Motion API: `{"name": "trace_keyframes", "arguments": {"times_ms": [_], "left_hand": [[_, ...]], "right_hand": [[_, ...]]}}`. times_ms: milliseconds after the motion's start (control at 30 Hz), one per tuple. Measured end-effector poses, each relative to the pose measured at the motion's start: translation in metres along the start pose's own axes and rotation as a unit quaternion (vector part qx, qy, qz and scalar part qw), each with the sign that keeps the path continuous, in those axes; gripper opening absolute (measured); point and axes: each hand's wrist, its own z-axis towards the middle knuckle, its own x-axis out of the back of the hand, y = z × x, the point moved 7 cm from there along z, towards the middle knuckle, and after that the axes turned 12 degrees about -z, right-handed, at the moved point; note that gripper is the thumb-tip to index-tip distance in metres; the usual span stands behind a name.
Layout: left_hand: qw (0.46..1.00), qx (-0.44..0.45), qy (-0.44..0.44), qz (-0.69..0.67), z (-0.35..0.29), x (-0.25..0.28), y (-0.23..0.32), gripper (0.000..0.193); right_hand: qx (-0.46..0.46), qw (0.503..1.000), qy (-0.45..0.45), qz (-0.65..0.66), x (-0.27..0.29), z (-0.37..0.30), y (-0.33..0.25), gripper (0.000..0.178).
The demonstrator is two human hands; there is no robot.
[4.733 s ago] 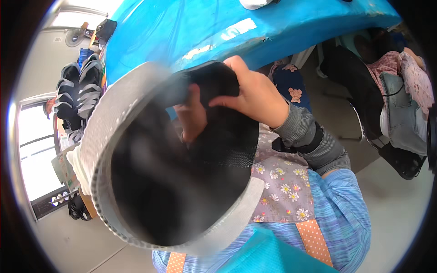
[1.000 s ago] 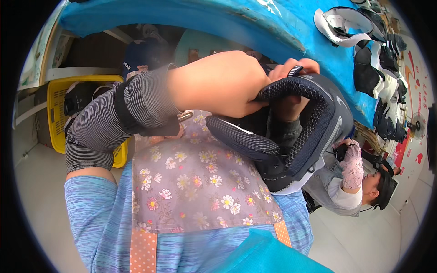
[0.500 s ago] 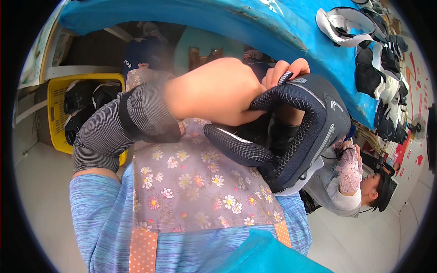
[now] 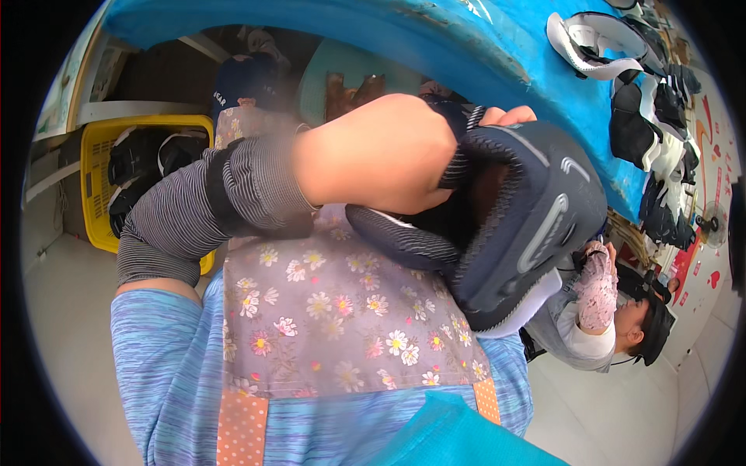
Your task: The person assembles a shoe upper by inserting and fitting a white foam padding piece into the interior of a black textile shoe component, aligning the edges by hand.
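A dark shoe upper (image 4: 536, 225) with grey trim, mesh-edged lining and a white lower edge is held up in front of my apron. My left hand (image 4: 388, 155) is closed on the collar at its left side, knuckles up, the fingertips hidden. Beyond the far edge, next to a small striped loop, show a few bent fingers of my right hand (image 4: 509, 116); they grip the upper, and the rest of that hand is hidden by it. The dark opening between the collar edges faces me.
A blue-covered table (image 4: 497, 54) runs across the far side, with several black and white shoe uppers (image 4: 633, 124) along its right. On the left stands a yellow basket (image 4: 97, 186) of dark shoe pieces. A co-worker (image 4: 594, 318) in a dark cap sits at right.
The shoe upper has turned and tilted, showing more of its outer side. My left hand has shifted slightly right along the collar, and less of my right hand and wrist shows.
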Motion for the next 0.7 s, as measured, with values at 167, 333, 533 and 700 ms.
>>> {"name": "trace_keyframes", "arguments": {"times_ms": [167, 333, 533, 700], "left_hand": [[0.999, 0.049, 0.004, -0.005, 0.009, -0.001, 0.000, 0.024], [0.982, 0.167, -0.084, -0.039, 0.019, 0.004, -0.014, 0.025], [0.994, 0.092, -0.047, -0.035, 0.022, 0.003, -0.005, 0.023], [0.991, -0.021, -0.058, -0.118, 0.027, -0.003, 0.008, 0.036]], "right_hand": [[0.090, 0.985, 0.129, -0.065, 0.006, -0.007, -0.015, 0.017], [0.098, 0.938, 0.231, -0.238, 0.018, -0.015, -0.030, 0.017], [-0.036, 0.902, 0.178, -0.392, 0.009, -0.026, -0.021, 0.021], [-0.098, 0.988, 0.120, -0.011, 0.027, -0.042, 0.016, 0.021]]}}
